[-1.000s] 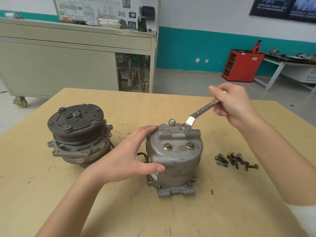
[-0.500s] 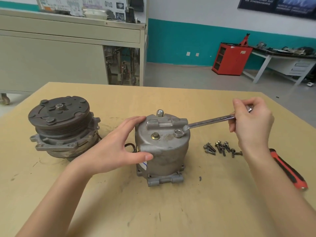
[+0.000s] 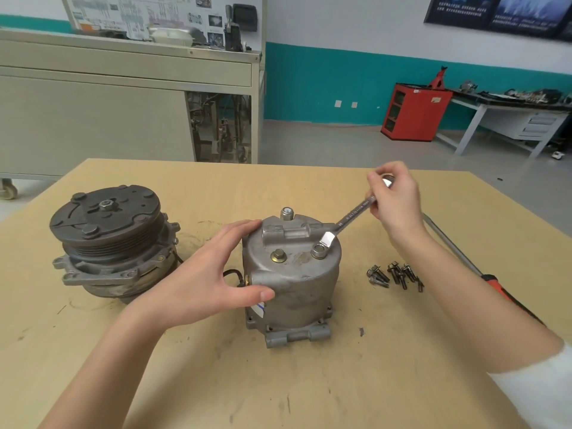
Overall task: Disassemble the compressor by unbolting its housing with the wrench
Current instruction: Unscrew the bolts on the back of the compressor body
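The right grip [image 3: 399, 205], a bare hand, is clenched round the far end of the wrench [image 3: 353, 216], whose ring end sits over the front-right bolt [image 3: 319, 252] on top of the compressor housing [image 3: 297, 286]. The left grip [image 3: 213, 274] is released, its straight fingers pressing the housing's left side to steady it mid-bench [image 3: 309, 382]. Half a second ago the handle pointed right. Now it angles up and away, so the bolt has probably turned partly loose. Removed bolts [image 3: 394, 275] lie near the housing's right side.
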The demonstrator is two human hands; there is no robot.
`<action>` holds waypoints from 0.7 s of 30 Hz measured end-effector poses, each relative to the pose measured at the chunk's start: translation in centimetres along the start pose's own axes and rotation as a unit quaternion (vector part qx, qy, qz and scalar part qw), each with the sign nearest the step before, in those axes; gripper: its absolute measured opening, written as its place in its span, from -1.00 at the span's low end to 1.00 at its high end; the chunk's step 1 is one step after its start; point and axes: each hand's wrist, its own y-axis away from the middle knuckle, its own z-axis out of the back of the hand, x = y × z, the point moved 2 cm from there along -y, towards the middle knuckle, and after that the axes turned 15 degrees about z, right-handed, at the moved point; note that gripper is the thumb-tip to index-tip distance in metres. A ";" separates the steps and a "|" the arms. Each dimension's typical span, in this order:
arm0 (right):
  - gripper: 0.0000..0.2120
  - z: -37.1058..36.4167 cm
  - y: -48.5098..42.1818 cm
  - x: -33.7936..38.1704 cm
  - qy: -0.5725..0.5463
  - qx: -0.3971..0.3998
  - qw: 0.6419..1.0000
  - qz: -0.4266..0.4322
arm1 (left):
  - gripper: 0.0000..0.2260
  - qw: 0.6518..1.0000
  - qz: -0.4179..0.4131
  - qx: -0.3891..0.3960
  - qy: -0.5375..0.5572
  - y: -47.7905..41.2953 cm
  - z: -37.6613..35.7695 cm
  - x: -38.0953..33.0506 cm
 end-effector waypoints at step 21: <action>-0.88 -9.4 -4.3 3.7 0.024 0.174 0.982 0.064 | -0.12 1.000 0.000 0.007 0.001 0.0 0.0 0.1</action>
